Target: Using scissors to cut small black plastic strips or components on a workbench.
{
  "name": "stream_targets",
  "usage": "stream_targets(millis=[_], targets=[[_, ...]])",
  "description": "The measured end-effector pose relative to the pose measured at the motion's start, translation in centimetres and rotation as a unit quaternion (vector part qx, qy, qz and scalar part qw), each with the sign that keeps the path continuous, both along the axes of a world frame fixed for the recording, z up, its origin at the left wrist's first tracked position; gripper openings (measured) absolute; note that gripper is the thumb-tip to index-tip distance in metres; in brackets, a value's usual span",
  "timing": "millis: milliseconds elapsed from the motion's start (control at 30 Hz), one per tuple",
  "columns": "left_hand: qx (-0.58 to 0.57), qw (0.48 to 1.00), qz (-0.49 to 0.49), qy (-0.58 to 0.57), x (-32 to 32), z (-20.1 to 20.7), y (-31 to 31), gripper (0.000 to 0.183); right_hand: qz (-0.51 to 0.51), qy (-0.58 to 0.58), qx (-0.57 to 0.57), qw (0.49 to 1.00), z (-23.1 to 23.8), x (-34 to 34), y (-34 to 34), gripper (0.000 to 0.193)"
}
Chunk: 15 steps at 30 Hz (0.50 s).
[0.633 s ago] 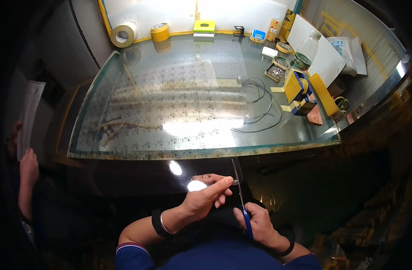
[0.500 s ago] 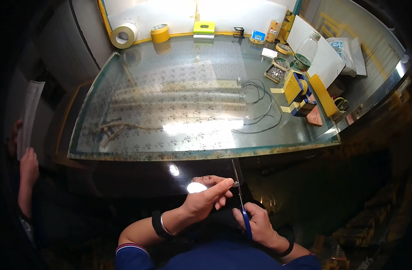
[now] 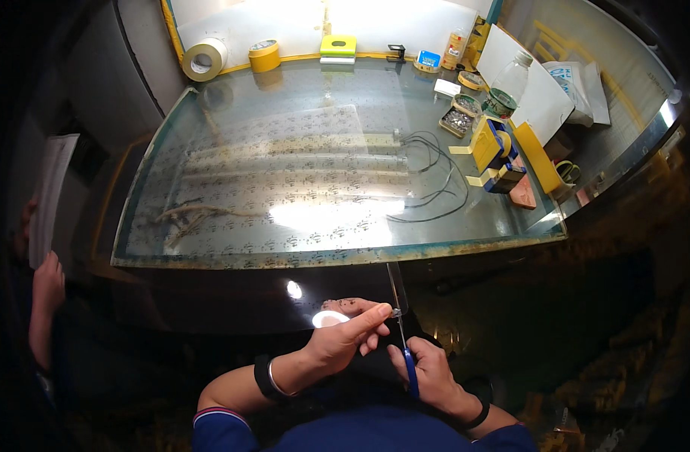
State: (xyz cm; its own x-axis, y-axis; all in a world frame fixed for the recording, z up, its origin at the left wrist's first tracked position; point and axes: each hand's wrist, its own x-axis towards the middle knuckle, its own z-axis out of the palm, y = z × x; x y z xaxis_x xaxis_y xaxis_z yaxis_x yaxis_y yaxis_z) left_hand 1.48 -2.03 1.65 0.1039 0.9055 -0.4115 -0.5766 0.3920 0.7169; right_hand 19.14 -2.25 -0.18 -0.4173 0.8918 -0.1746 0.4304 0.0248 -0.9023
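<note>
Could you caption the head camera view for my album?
The left hand pinches a small object near blue-handled scissors in the right hand, before a glass table.

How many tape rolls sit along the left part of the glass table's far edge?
2: a large whitish roll farthest left, and a yellow roll just right of it. None seems hidden there.

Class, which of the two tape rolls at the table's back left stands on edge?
The cream roll, farthest left: its hole faces forward, whereas the yellow roll lies flat.
</note>
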Motion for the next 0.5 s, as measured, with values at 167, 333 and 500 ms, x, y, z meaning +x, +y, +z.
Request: stream_targets(millis=[167,333,500], targets=[[-0.001,1.0,0.001,-0.023,0.14,0.38,-0.09,0.013,0.003,0.007,0.011,1.0,-0.17,0.0,0.13,0.032],[0.007,0.999,-0.009,-0.038,-0.15,0.51,-0.24,0.017,0.008,0.021,-0.002,1.0,-0.44,-0.06,0.19,0.032],[0.006,1.0,-0.024,-0.018,0.19,0.35,-0.51,0.018,0.006,0.039,-0.04,0.998,-0.17,0.11,0.31,0.032]])
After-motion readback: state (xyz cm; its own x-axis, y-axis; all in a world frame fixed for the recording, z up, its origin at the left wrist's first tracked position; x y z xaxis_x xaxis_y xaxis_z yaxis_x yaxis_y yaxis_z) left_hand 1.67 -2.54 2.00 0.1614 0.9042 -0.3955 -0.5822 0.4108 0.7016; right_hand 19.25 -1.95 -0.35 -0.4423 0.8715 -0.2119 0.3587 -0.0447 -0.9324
